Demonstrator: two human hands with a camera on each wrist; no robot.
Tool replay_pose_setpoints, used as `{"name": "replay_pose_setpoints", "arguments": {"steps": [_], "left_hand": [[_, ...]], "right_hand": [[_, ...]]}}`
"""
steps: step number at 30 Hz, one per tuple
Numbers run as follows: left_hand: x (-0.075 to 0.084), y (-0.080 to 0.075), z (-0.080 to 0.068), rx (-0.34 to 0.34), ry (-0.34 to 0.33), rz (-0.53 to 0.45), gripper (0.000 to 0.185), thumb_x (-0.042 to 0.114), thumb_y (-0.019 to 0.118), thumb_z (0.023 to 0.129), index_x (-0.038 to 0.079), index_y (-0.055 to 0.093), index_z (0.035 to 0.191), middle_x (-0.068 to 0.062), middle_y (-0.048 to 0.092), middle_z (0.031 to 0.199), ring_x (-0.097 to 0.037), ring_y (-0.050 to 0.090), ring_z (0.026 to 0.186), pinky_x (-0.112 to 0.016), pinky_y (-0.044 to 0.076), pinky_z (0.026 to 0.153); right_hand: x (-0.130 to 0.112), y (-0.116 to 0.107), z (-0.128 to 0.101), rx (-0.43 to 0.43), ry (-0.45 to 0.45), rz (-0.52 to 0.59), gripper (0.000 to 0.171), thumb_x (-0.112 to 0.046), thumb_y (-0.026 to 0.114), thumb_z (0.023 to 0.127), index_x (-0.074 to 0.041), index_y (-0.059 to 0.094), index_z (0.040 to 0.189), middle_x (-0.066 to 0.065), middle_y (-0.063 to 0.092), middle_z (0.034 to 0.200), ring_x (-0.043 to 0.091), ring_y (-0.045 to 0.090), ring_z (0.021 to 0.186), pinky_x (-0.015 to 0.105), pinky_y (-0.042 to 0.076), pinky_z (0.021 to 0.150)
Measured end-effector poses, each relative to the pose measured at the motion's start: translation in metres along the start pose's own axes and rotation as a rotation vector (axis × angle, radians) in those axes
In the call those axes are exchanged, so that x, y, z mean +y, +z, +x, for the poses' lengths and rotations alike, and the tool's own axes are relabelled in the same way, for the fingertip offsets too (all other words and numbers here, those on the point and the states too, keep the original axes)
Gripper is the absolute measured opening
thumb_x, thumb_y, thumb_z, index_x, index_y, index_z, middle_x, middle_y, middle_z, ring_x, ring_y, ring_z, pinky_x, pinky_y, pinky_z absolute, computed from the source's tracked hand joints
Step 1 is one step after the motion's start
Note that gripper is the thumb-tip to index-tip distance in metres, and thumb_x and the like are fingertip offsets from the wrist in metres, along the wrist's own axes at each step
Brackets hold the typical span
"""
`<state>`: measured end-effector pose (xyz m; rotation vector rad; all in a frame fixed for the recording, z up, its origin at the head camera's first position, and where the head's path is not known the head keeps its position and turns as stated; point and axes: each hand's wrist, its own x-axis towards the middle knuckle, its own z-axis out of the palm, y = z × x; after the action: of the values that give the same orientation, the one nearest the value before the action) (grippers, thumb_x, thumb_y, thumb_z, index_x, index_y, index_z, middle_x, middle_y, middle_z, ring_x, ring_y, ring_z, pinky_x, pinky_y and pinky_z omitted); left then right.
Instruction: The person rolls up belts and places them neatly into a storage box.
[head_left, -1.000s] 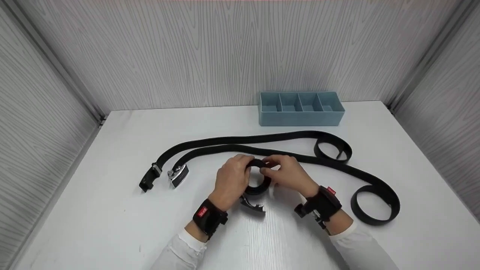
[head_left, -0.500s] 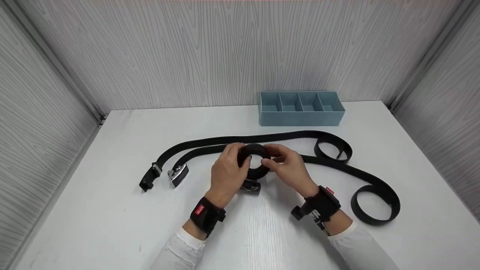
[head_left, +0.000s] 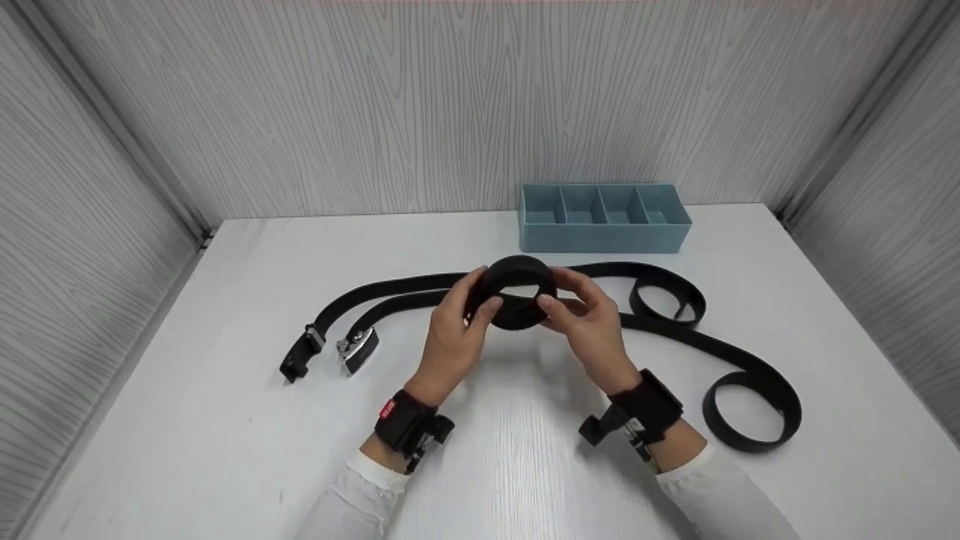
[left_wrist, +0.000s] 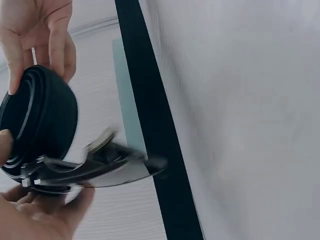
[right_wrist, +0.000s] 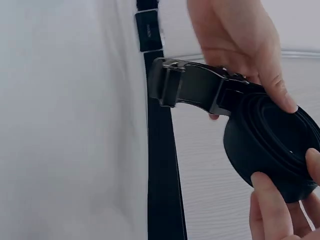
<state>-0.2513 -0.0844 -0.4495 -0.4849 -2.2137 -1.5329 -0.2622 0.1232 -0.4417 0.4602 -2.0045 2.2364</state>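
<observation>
A black belt [head_left: 519, 267], wound into a tight roll, is held up over the table between both hands. My left hand [head_left: 452, 330] grips its left side, thumb on the near edge of the roll. On the opposite side my right hand [head_left: 592, 326] pinches it between thumb and fingers. The belt's metal buckle [left_wrist: 95, 167] sticks out from the roll near the left hand's fingers in the left wrist view. That same buckle [right_wrist: 197, 85] shows in the right wrist view, while the hands and roll hide it in the head view.
Two more black belts lie stretched out beyond the hands, a back belt [head_left: 375, 289] and a front belt [head_left: 690, 337]. Their buckles lie at the left, and their tail ends curl into loops at the right. A blue compartment box [head_left: 604, 238] stands against the rear wall.
Both hands have lifted the rolled belt up and away from the person, over the lying belts. The roll has tilted, and its buckle has gone out of sight in the head view.
</observation>
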Motion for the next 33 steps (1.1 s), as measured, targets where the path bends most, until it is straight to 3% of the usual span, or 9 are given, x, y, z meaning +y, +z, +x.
{"name": "replay_pose_setpoints", "arguments": {"steps": [6, 9, 13, 16, 18, 21, 24, 28, 33], "left_hand": [[0.001, -0.001, 0.0, -0.067, -0.024, -0.195, 0.058, 0.026, 0.057, 0.108, 0.017, 0.037, 0.162, -0.007, 0.049, 0.156, -0.018, 0.057, 0.131, -0.039, 0.05, 0.105], [0.003, -0.002, -0.001, -0.085, -0.023, -0.227, 0.062, 0.023, 0.059, 0.107, 0.018, 0.034, 0.163, -0.006, 0.047, 0.159, -0.019, 0.057, 0.133, -0.039, 0.049, 0.106], [0.003, -0.005, 0.001, -0.089, 0.008, -0.196, 0.06, 0.018, 0.061, 0.107, 0.014, 0.037, 0.162, -0.01, 0.053, 0.151, -0.02, 0.06, 0.124, -0.036, 0.051, 0.101], [0.002, -0.009, 0.003, -0.133, 0.014, -0.141, 0.06, 0.019, 0.061, 0.106, 0.013, 0.038, 0.161, -0.012, 0.057, 0.137, -0.019, 0.061, 0.111, -0.034, 0.053, 0.093], [0.0, -0.013, 0.004, -0.187, 0.016, -0.09, 0.06, 0.021, 0.062, 0.106, 0.014, 0.039, 0.161, -0.011, 0.057, 0.131, -0.018, 0.059, 0.107, -0.033, 0.052, 0.092], [0.0, -0.019, 0.006, -0.297, 0.034, 0.007, 0.06, 0.025, 0.062, 0.105, 0.016, 0.04, 0.161, -0.01, 0.057, 0.127, -0.017, 0.055, 0.104, -0.034, 0.049, 0.091], [0.001, -0.022, 0.005, -0.429, 0.056, 0.085, 0.06, 0.029, 0.061, 0.106, 0.018, 0.039, 0.161, -0.009, 0.056, 0.125, -0.017, 0.053, 0.102, -0.034, 0.047, 0.089], [0.002, -0.022, 0.004, -0.558, 0.063, 0.106, 0.06, 0.031, 0.061, 0.106, 0.018, 0.04, 0.161, -0.007, 0.056, 0.123, -0.016, 0.053, 0.102, -0.033, 0.048, 0.088], [0.003, -0.021, 0.003, -0.572, 0.016, 0.046, 0.054, 0.033, 0.064, 0.105, 0.014, 0.046, 0.152, -0.003, 0.058, 0.135, -0.013, 0.057, 0.116, -0.035, 0.049, 0.098]], "right_hand": [[-0.004, 0.002, -0.003, 0.054, 0.01, 0.138, 0.045, -0.005, 0.071, 0.099, -0.004, 0.058, 0.142, 0.016, 0.059, 0.134, 0.031, 0.07, 0.108, 0.043, 0.059, 0.09], [-0.006, 0.003, -0.003, 0.058, 0.054, 0.166, 0.045, -0.005, 0.069, 0.1, -0.004, 0.056, 0.143, 0.015, 0.058, 0.134, 0.029, 0.071, 0.107, 0.044, 0.059, 0.09], [-0.009, 0.0, 0.0, 0.002, 0.126, 0.151, 0.046, -0.002, 0.068, 0.1, -0.002, 0.053, 0.143, 0.017, 0.055, 0.133, 0.029, 0.068, 0.111, 0.047, 0.059, 0.091], [-0.012, -0.007, 0.004, -0.062, 0.169, 0.049, 0.049, -0.004, 0.07, 0.099, -0.003, 0.052, 0.145, 0.018, 0.055, 0.134, 0.031, 0.067, 0.114, 0.046, 0.06, 0.09], [-0.015, -0.013, 0.006, -0.117, 0.159, -0.096, 0.052, -0.009, 0.073, 0.098, -0.007, 0.054, 0.146, 0.016, 0.057, 0.135, 0.029, 0.067, 0.115, 0.041, 0.06, 0.09], [-0.019, -0.022, 0.01, -0.225, 0.055, -0.343, 0.052, -0.015, 0.077, 0.096, -0.012, 0.059, 0.145, 0.012, 0.062, 0.137, 0.026, 0.069, 0.114, 0.035, 0.059, 0.089], [-0.023, -0.03, 0.011, -0.354, -0.097, -0.507, 0.049, -0.016, 0.079, 0.094, -0.011, 0.064, 0.141, 0.01, 0.066, 0.134, 0.025, 0.07, 0.111, 0.036, 0.059, 0.088], [-0.025, -0.034, 0.012, -0.491, -0.215, -0.611, 0.047, -0.013, 0.081, 0.092, -0.009, 0.068, 0.137, 0.008, 0.072, 0.127, 0.023, 0.071, 0.107, 0.04, 0.06, 0.087], [-0.024, -0.035, 0.011, -0.51, -0.243, -0.614, 0.046, -0.01, 0.083, 0.09, -0.01, 0.07, 0.134, 0.006, 0.073, 0.122, 0.02, 0.071, 0.106, 0.04, 0.059, 0.09]]}}
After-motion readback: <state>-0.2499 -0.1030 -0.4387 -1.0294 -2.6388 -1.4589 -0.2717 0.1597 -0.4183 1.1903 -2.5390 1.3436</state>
